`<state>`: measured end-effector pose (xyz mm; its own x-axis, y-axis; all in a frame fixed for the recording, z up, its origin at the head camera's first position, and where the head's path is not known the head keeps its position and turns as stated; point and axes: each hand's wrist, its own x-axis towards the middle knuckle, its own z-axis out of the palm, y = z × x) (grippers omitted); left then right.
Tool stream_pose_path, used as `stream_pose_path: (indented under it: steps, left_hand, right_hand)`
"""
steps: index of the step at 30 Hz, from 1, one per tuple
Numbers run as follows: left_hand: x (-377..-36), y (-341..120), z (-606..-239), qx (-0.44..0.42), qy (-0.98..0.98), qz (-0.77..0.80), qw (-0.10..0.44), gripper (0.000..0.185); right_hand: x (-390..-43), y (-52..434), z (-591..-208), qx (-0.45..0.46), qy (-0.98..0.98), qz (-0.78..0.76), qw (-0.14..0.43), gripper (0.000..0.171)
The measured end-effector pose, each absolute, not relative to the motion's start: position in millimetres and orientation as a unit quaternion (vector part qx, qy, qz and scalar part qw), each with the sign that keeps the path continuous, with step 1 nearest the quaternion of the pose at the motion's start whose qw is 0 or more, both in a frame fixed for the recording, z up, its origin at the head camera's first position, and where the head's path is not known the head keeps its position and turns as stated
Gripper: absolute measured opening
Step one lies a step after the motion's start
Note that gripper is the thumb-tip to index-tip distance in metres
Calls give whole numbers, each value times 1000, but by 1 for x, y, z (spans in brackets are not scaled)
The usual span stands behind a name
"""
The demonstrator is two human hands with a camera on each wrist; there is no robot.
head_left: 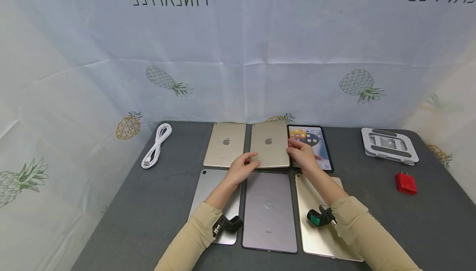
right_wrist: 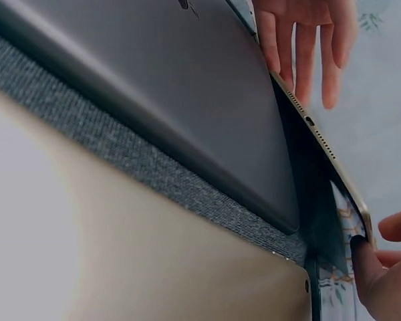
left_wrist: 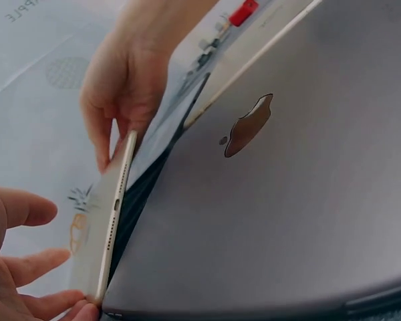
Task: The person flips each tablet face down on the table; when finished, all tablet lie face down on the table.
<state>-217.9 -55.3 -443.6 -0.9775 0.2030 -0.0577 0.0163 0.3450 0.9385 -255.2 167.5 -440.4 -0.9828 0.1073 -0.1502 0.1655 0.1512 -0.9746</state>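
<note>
A gold tablet [head_left: 269, 145] with an apple logo sits back-up in the middle of the back row. Its lower edge [right_wrist: 310, 122], with a port and speaker holes, is raised off the table, and its dark screen side shows underneath in the right wrist view. My right hand [head_left: 302, 154] pinches its right edge between thumb and fingers. At the lower left corner, my left hand [head_left: 241, 168] touches the tablet with fairly straight, spread fingers. Just in front lies a grey iPad [head_left: 269, 221], back-up.
Another gold tablet [head_left: 224, 145] and a lit-screen tablet [head_left: 322, 152] flank it. A silver tablet [head_left: 202, 188] and a gold tablet [head_left: 316, 231] lie beneath my forearms. A white cable [head_left: 158, 143] is left; a folding stand [head_left: 389, 146] and red charger [head_left: 405, 183] are right.
</note>
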Motion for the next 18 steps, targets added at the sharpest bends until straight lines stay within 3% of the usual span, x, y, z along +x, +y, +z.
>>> stream_pose_path:
  steps: [7, 18]
  left_hand:
    - [-217, -57, -444, 70, 820, 563, 81, 45]
    - [-213, -56, -443, 88, 837, 536, 72, 44]
  right_hand:
    - [-251, 168, -436, 67, 800, -593, 62, 53]
    - [-246, 163, -436, 25, 829, -553, 79, 51]
